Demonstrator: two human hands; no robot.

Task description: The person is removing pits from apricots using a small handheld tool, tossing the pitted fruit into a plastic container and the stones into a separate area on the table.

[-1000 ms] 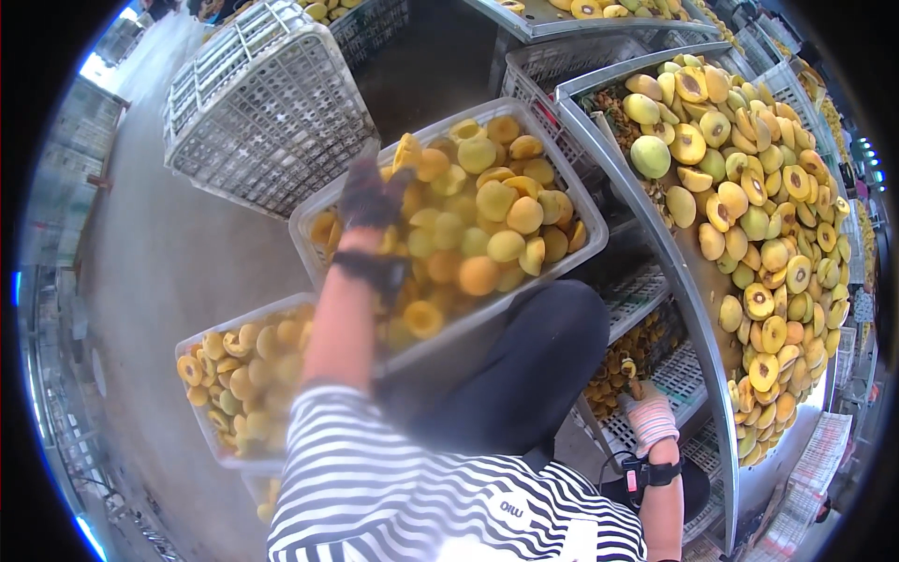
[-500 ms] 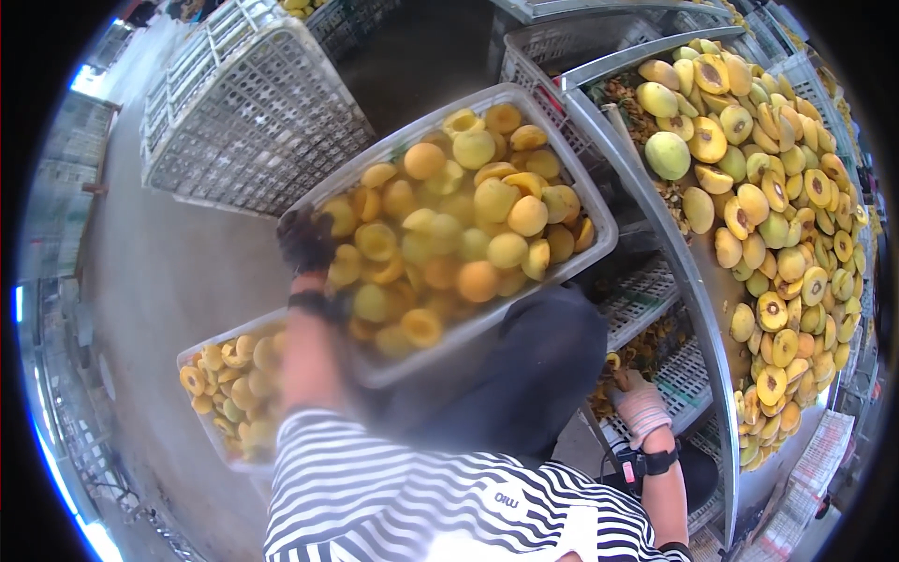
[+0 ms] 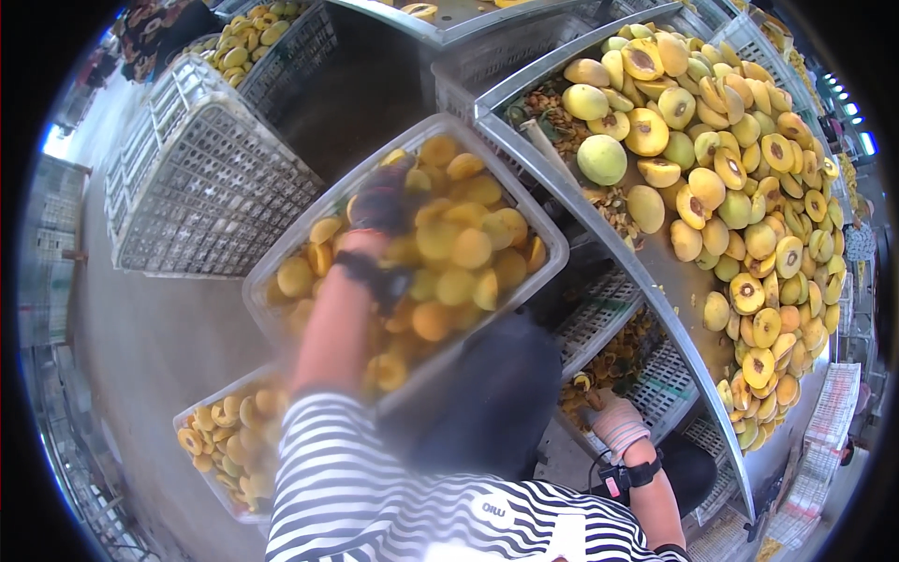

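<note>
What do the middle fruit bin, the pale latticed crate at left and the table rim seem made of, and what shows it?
Bin: probably smooth translucent plastic; its walls look cloudy and its rim rounded.
Crate: likely moulded plastic, matt and scuffed, given its regular openings and grimy edges.
Table rim: probably bare metal, judging by its grey, dull sheen.

A short bit of dark lettering [image 3: 493, 511] stands on the white patch [image 3: 487, 501] of my striped shirt [image 3: 365, 473].

The left hand [image 3: 382, 201] over the clear tub [image 3: 552, 255] is too blurry to tell if it holds yellow fruit [image 3: 470, 248].
</note>
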